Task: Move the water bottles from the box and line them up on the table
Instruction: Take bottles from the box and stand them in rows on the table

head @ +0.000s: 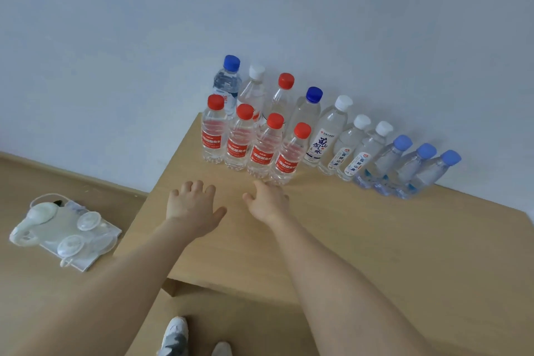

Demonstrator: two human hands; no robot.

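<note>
While right hand (268,201) reaches, bottles (286,160) just beyond

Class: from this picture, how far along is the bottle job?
Done: ten bottles stand on the table along the wall, four red-capped bottles in front. In hand: nothing; the left hand and right hand are open near the front row. Left: unclear, no box is in view.

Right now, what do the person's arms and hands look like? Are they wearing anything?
No sleeves are in view at all. The left hand and right hand have no gloves, and no watch or bracelet shows on either wrist.
</note>
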